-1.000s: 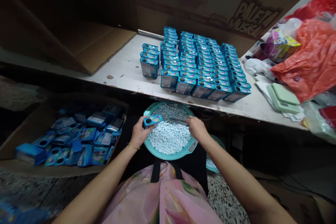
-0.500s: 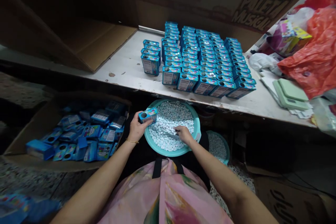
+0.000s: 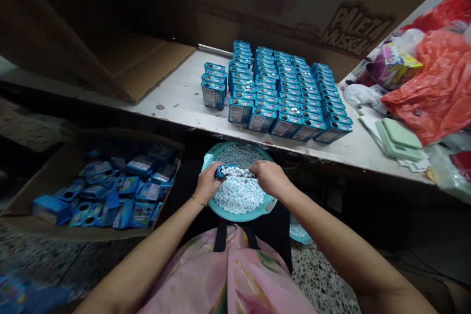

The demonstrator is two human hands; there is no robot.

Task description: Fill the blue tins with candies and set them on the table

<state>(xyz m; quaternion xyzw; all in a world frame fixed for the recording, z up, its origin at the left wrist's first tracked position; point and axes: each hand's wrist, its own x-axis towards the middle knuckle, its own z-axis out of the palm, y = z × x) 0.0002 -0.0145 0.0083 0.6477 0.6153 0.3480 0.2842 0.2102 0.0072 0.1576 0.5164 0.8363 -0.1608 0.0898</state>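
Note:
In the head view my left hand (image 3: 209, 182) is closed round a small blue candy box (image 3: 220, 171) above the teal basin (image 3: 267, 206). My right hand (image 3: 268, 175) is closed on a scoop whose shape is mostly covered by a heap of white candies (image 3: 237, 171). The heaped load meets the top of the box, over the basin. Small round white candies (image 3: 239, 196) fill much of the basin, which rests at my lap.
Rows of upright blue boxes (image 3: 277, 93) stand on the white table (image 3: 169, 108). On the right are a green scale (image 3: 399, 138) and red plastic bags (image 3: 430, 78). A carton (image 3: 22, 223) of blue boxes lies at left; a second teal basin (image 3: 303, 239) is lower right.
My right hand has risen out of the candies with a loaded scoop, up to the box. My left hand has lowered and tilted the box toward it.

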